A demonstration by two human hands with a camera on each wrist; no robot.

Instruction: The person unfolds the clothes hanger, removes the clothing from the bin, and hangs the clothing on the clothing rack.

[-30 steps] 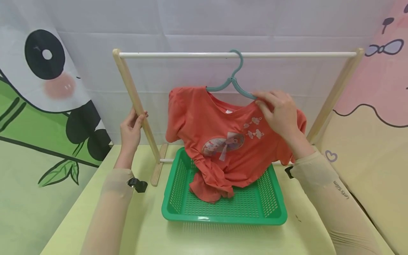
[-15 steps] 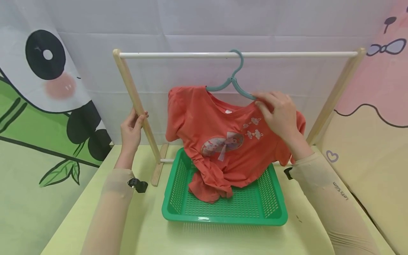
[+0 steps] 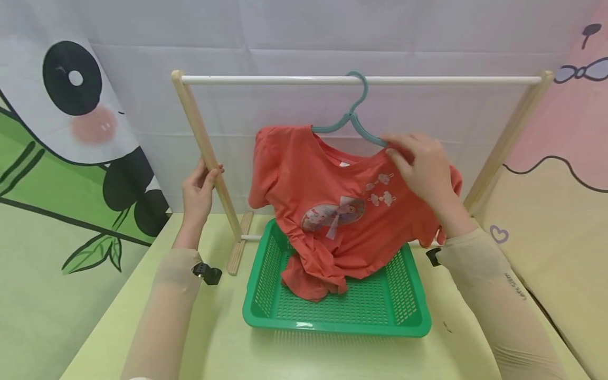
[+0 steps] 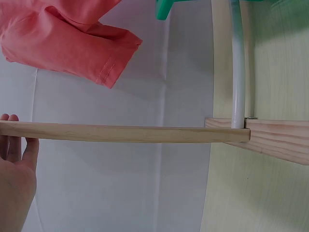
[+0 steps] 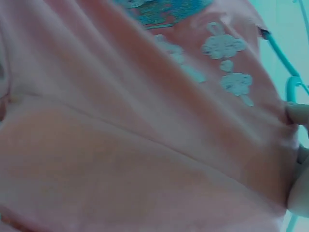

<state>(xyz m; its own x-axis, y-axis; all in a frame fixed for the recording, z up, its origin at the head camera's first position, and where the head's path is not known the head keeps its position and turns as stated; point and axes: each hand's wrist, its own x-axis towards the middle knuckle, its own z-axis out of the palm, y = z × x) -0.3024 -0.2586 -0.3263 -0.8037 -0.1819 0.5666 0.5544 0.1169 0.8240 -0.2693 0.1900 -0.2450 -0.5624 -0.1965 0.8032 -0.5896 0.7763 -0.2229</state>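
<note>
A coral-red T-shirt (image 3: 332, 179) with a printed picture and small cloud-like patches hangs on a teal clothes hanger (image 3: 364, 129). The hanger's hook goes over the white rail (image 3: 266, 80) of a small wooden-framed rack. My right hand (image 3: 423, 163) pinches the shirt's shoulder and the hanger arm together at the right of the neckline; in the right wrist view the shirt (image 5: 145, 125) fills most of the picture. At the left, my left hand (image 3: 198, 192) grips the rack's wooden post (image 3: 203, 137), fingers behind and thumb in front, as the left wrist view also shows.
A green perforated basket (image 3: 337, 328) stands on the pale yellow table (image 3: 218, 338) under the shirt, whose bunched hem hangs into it. The rack's wooden foot (image 3: 239, 245) lies left of the basket. Behind is a white cloth backdrop (image 3: 304, 31) with cartoon drawings at both sides.
The whole head view has shifted slightly, with the rack appearing a little further right. Both hands keep their holds, and the shirt and hanger stay nearly the same.
</note>
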